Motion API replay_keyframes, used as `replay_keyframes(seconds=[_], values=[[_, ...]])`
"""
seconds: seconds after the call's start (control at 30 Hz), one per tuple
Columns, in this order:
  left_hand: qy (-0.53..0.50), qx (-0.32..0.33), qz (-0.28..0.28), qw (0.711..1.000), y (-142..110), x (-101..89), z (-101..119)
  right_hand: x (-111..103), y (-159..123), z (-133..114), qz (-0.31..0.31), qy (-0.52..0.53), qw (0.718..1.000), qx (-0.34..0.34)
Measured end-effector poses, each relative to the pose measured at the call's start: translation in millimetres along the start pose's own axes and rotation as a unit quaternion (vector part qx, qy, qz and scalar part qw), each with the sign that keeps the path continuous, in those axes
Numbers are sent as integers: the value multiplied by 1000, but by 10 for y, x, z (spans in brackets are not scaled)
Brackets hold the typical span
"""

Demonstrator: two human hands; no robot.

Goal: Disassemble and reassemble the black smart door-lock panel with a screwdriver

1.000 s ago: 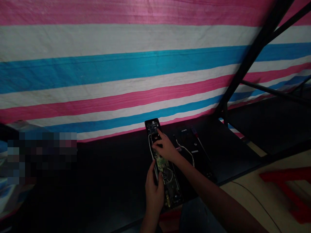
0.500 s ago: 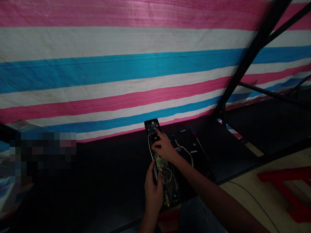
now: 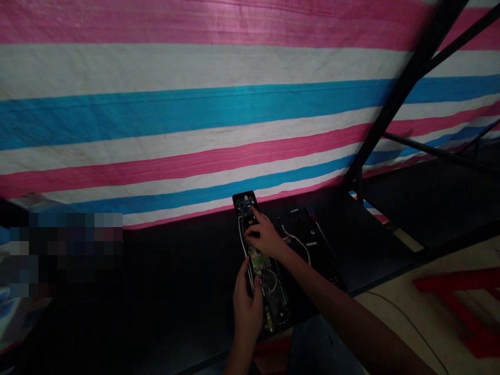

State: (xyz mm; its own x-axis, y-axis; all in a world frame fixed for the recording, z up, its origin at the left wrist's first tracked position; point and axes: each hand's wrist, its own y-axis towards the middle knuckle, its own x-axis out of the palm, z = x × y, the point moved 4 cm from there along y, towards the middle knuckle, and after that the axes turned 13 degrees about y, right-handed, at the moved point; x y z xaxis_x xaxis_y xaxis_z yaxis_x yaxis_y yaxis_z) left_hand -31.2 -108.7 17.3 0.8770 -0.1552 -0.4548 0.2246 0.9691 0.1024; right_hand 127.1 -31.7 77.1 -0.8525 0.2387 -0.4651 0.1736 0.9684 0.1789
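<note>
A long, narrow black electronic device casing (image 3: 288, 311) lies open on the table, its far end by the striped sheet. Inside it are a dark circuit board (image 3: 245, 202) at the far end, a green circuit board (image 3: 259, 262) near the middle and white cables (image 3: 241, 235) along the left side. My left hand (image 3: 248, 307) grips the casing's left edge, thumb inside and fingers along the outer wall. Over the upper half, my right hand (image 3: 265, 237) has its index finger stretched onto the dark board, thumb apart below. A yellow-handled tool (image 3: 269, 322) lies at the casing's near end.
Right of the casing lies a black panel (image 3: 318, 263) with a white cable (image 3: 301, 242) and a screwdriver (image 3: 311, 212) on it. A slanted black frame bar (image 3: 390, 117) rises at right. A red stool (image 3: 441, 284) stands on the floor. Pixelated clutter covers the far left.
The view has shifted slightly. Both hands keep nearly the same place on the casing, with the right index finger still on the dark board.
</note>
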Motion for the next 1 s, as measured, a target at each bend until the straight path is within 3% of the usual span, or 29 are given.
replay_keyframes(seconds=[1.0], values=[[10, 1, -8, 1000, -6, 20, -45, -25, -5, 2, 19, 15, 999, -46]])
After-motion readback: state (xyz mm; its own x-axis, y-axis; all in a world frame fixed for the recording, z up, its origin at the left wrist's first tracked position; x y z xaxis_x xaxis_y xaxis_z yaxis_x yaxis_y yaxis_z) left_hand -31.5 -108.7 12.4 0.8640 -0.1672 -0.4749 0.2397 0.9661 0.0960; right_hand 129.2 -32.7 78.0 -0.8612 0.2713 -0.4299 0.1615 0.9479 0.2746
